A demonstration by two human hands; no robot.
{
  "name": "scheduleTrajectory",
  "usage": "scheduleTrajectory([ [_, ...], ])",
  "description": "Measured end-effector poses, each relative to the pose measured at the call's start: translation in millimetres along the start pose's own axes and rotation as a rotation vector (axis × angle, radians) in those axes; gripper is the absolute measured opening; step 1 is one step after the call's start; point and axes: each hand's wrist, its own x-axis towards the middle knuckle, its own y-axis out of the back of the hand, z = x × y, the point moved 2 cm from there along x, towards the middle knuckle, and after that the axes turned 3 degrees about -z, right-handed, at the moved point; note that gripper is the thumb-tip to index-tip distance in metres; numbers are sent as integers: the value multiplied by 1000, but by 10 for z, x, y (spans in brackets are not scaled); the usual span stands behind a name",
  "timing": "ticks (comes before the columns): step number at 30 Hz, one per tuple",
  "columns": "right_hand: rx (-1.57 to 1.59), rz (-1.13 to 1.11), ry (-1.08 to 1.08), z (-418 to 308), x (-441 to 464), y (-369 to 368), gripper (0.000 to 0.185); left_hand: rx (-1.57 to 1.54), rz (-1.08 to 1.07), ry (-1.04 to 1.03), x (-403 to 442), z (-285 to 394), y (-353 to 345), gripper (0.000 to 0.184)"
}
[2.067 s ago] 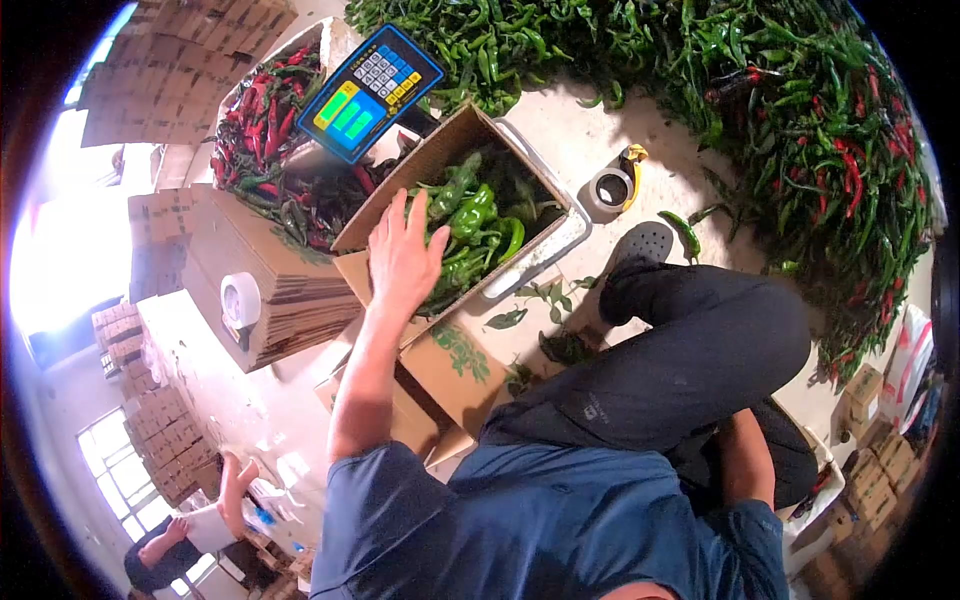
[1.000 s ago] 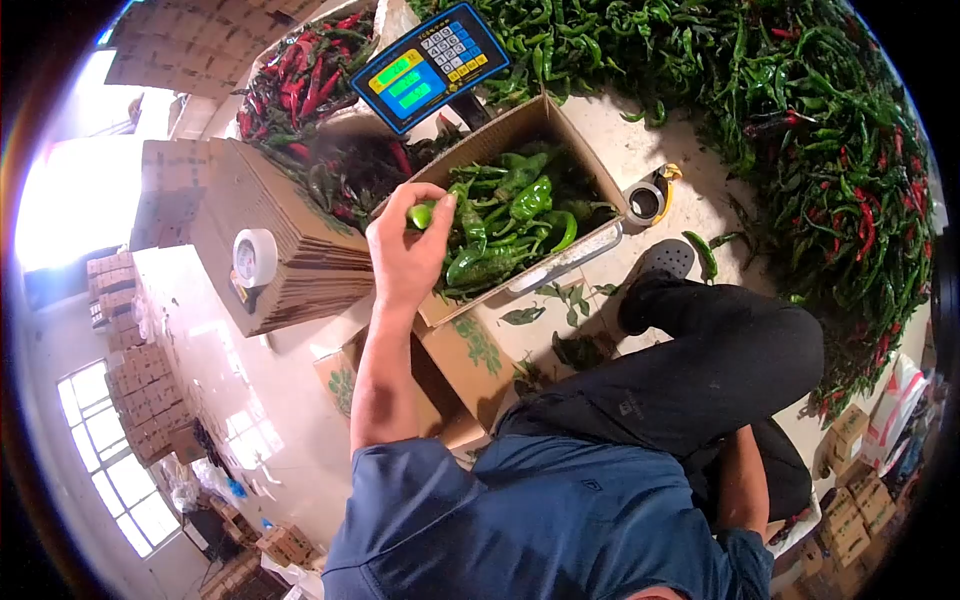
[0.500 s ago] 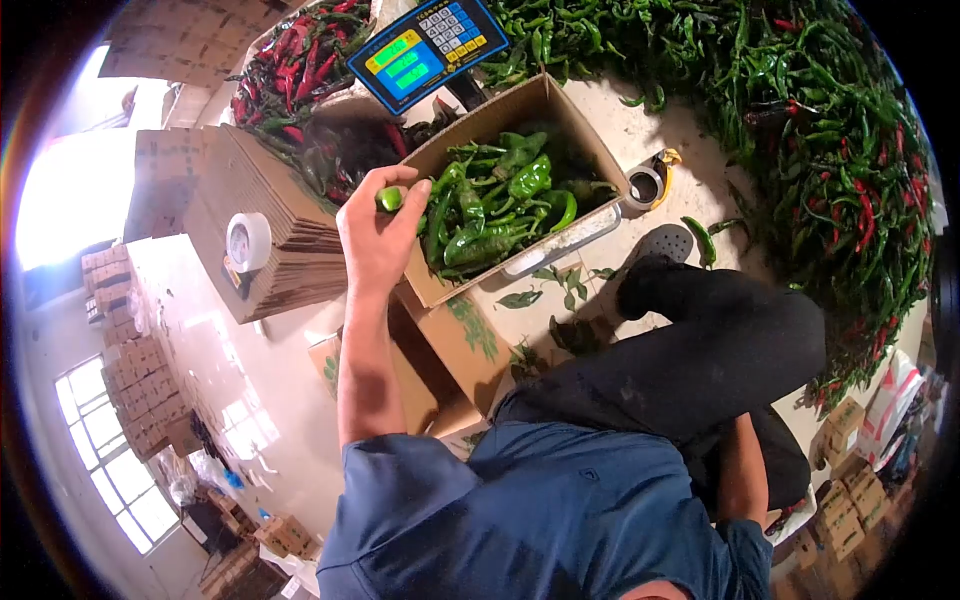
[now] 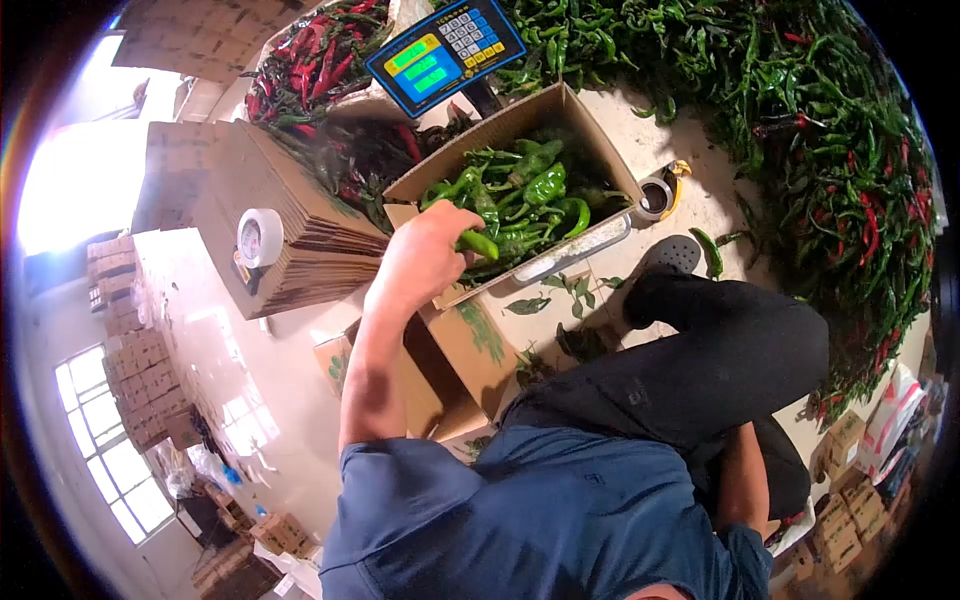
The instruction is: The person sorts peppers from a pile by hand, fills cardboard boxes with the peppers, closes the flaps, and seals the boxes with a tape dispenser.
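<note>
My left hand (image 4: 428, 248) is closed on a green pepper (image 4: 480, 244), just over the near left corner of an open cardboard box (image 4: 478, 136). Glossy green peppers (image 4: 545, 187) fill much of that box. Beneath it shows the pale edge of a scale (image 4: 575, 252), whose lit display with keypad (image 4: 445, 58) stands behind the box. Only the forearm of my right arm (image 4: 742, 475) can be seen, beside my bent leg; the right hand itself is hidden.
A large heap of green and red peppers (image 4: 800, 180) spreads across the right. At left, a white tape roll (image 4: 260, 238) rests on stacked flat cartons (image 4: 310, 225). Another open carton (image 4: 470, 345) sits below the box. Red peppers (image 4: 315, 70) lie in a sack. Leaves litter the floor.
My left hand has moved right and slightly down with the green pepper, from the box's left edge to over its near corner. The view has shifted slightly.
</note>
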Motion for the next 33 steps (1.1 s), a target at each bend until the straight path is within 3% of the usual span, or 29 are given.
scheduleTrajectory([
  [4, 1, 6, -9, 55, -14, 14, 29, 254, -86, -38, 58, -27, -117, 38],
  [16, 16, 13, 7, 16, 6, -5, 28, 330, -111, -64, 131, -121, -163, 27],
  [19, 19, 17, 3, 52, -14, 26, 27, 355, -169, 43, 124, -95, -100, 37],
  [22, 30, 23, 6, 94, -26, 90, 27, 279, -12, 14, -29, 35, 202, 36],
  [25, 31, 33, 6, 120, -32, 122, 27, -64, 195, -132, -200, 37, 506, 35],
  [29, 38, 44, 15, 138, -4, 174, 26, -555, 66, -215, -275, 328, 611, 32],
  [30, 37, 51, 16, 149, -2, 203, 26, -697, 28, -49, -315, 477, 506, 34],
  [32, 39, 71, 24, 159, 25, 294, 26, -799, -132, 70, -174, 671, 129, 36],
  [33, 37, 78, 29, 165, 56, 362, 26, -1296, -195, -19, -127, 774, -180, 36],
])
